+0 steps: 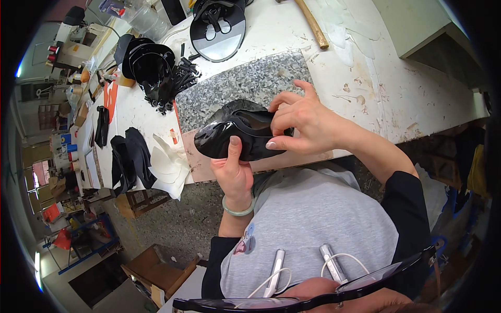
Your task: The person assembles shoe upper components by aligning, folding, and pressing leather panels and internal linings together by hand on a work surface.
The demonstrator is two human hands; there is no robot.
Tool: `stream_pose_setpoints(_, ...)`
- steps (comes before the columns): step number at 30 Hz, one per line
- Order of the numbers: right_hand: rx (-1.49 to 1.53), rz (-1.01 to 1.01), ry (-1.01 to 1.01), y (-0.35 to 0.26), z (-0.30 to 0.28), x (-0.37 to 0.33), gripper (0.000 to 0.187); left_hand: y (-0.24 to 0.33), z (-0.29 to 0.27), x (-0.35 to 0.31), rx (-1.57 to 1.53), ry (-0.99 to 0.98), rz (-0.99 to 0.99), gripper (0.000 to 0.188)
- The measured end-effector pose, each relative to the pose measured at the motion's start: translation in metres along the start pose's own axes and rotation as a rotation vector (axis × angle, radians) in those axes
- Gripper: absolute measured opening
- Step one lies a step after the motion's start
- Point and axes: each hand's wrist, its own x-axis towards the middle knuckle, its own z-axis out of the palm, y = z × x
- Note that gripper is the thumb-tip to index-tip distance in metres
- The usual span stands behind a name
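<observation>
A glossy black shoe upper (222, 140) is held between my two hands, over the near edge of a speckled stone slab (219, 86). My left hand (233, 175) grips its near left side, the thumb on top and the other fingers hidden underneath. A pale green bangle circles that wrist. At the right end of the upper, my right hand (308, 122) pinches the edge between its thumb and bent fingers, with one finger raised. The inside of the upper and what lies under it are mostly hidden.
Beyond the slab sit stacked black shoe pieces (151, 62), small black strips (183, 78) and another black piece (218, 36). A wooden hammer handle (313, 26) lies at the far side. White cut pieces (169, 167) and dark ones (138, 156) rest at the left edge.
</observation>
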Motion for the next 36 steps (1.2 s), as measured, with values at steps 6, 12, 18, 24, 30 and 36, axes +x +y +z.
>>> stream_pose_setpoints(6,0.009,0.014,0.047,0.002,0.006,0.002,0.027,0.003,0.008,-0.009,-0.260,-0.020,-0.184,0.027)
stream_pose_setpoints(12,0.056,0.011,0.091,0.003,0.010,0.000,0.028,-0.008,0.004,-0.014,-0.049,-0.028,-0.107,0.033)
stream_pose_setpoints(18,0.045,-0.049,0.145,0.009,0.011,-0.005,0.027,0.000,0.007,-0.012,0.057,-0.053,0.028,0.030)
stream_pose_setpoints(24,0.101,-0.045,0.068,0.008,0.013,-0.003,0.025,-0.002,-0.003,-0.014,0.060,-0.032,0.043,0.030)
stream_pose_setpoints(30,0.155,-0.041,0.127,0.006,0.019,-0.002,0.025,-0.006,-0.002,-0.021,-0.055,-0.030,-0.013,0.034)
stream_pose_setpoints(36,0.159,-0.179,0.105,0.006,0.016,-0.004,0.021,-0.005,-0.014,-0.018,-0.001,0.011,0.020,0.039)
